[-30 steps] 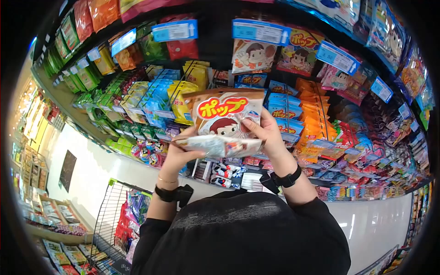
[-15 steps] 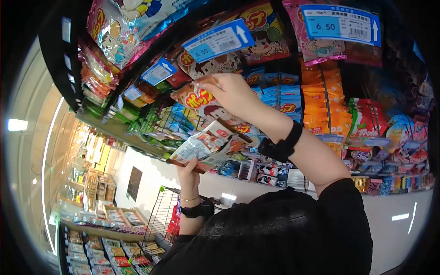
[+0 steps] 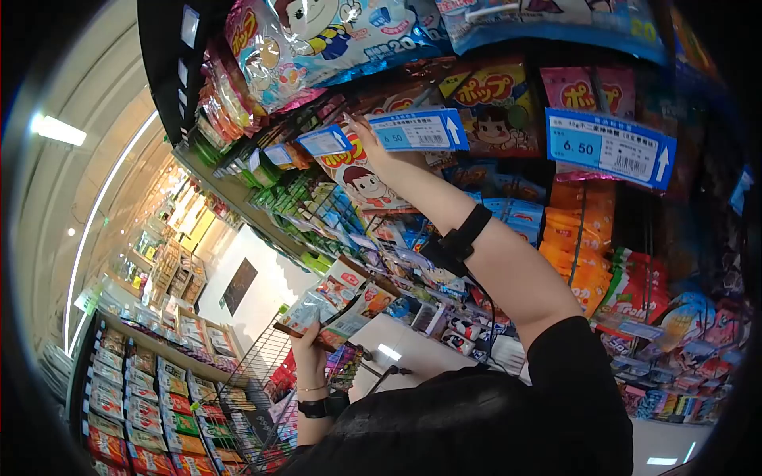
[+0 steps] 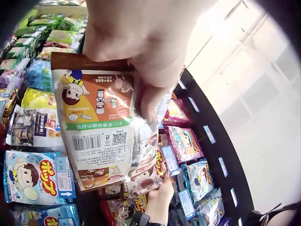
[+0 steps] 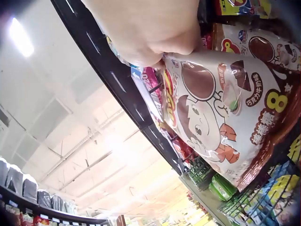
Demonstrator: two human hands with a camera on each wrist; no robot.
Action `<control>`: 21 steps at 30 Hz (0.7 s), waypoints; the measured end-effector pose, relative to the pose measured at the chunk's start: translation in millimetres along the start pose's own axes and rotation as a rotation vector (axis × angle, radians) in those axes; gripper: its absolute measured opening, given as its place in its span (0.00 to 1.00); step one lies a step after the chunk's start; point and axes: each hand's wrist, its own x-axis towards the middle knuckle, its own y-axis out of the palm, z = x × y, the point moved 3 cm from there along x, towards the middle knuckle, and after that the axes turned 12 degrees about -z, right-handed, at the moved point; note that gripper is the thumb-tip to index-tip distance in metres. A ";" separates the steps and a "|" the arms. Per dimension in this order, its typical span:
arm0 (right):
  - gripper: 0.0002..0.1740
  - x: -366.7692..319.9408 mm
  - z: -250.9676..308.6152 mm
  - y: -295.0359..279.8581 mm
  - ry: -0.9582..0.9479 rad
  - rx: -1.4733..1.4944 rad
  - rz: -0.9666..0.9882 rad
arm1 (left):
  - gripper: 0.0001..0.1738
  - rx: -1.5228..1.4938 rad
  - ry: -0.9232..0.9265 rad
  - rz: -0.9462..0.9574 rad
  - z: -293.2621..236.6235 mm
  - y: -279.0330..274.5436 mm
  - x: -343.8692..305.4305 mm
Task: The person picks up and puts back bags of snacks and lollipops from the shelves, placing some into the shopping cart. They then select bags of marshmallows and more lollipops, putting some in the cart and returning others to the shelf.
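Note:
My right hand point(image 3: 377, 155) is raised to the shelf and pinches the top of a brown and white candy bag point(image 3: 367, 189), right beside a blue price tag point(image 3: 417, 131). In the right wrist view this candy bag point(image 5: 202, 120) shows its front, with a cartoon child, a round chocolate lollipop and a large 8. Lower down, my left hand point(image 3: 308, 353) grips a second candy bag point(image 3: 341, 295) by one edge. Its printed back, with a barcode and a green stripe, faces the left wrist view, where a shiny fold runs along its side.
Similar candy bags point(image 3: 488, 103) hang behind the price tags. Large blue bags point(image 3: 349, 40) line the shelf above, and orange packets point(image 3: 579, 238) hang at the right. A wire cart point(image 3: 254, 373) with goods stands at the lower left, near a rack of packets point(image 3: 143, 412).
My right hand has moved from beside the other bag up to the shelf, carrying its candy bag. The left hand has lowered with its own bag. The view has turned.

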 end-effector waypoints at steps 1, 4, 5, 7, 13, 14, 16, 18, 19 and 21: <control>0.24 2.7 -4.4 4.3 -0.008 -0.001 0.002 | 0.22 -0.008 0.003 -0.002 1.4 -3.3 0.6; 0.24 1.8 -6.0 5.8 -0.080 -0.099 -0.006 | 0.21 0.000 0.021 -0.047 0.4 -5.3 -0.8; 0.24 -0.1 -6.4 5.2 -0.103 -0.134 -0.008 | 0.21 -0.006 0.018 -0.047 -0.8 -3.9 -1.9; 0.24 -3.9 -7.8 4.8 -0.144 -0.206 -0.015 | 0.22 -0.053 -0.045 -0.077 -0.3 -3.8 -1.0; 0.29 -6.1 7.2 -11.0 0.043 -0.267 0.008 | 0.21 0.000 -0.011 0.001 9.4 -7.2 12.7; 0.29 -5.8 4.7 -11.4 0.049 -0.275 0.004 | 0.21 0.002 -0.019 0.007 10.7 -8.1 15.3; 0.32 -3.0 -6.8 -15.1 0.234 -0.231 -0.056 | 0.21 -0.021 -0.031 0.018 12.5 -8.2 23.0; 0.34 -2.1 -8.1 -18.2 0.273 -0.209 -0.040 | 0.21 -0.034 -0.054 0.059 15.8 -9.2 35.4; 0.35 -0.1 -9.2 -17.3 0.301 -0.176 -0.018 | 0.22 -0.051 -0.064 0.091 17.5 -8.4 42.8; 0.30 8.3 -31.7 -4.2 0.248 -0.234 -0.090 | 0.23 -0.063 -0.088 0.115 20.7 -5.0 59.0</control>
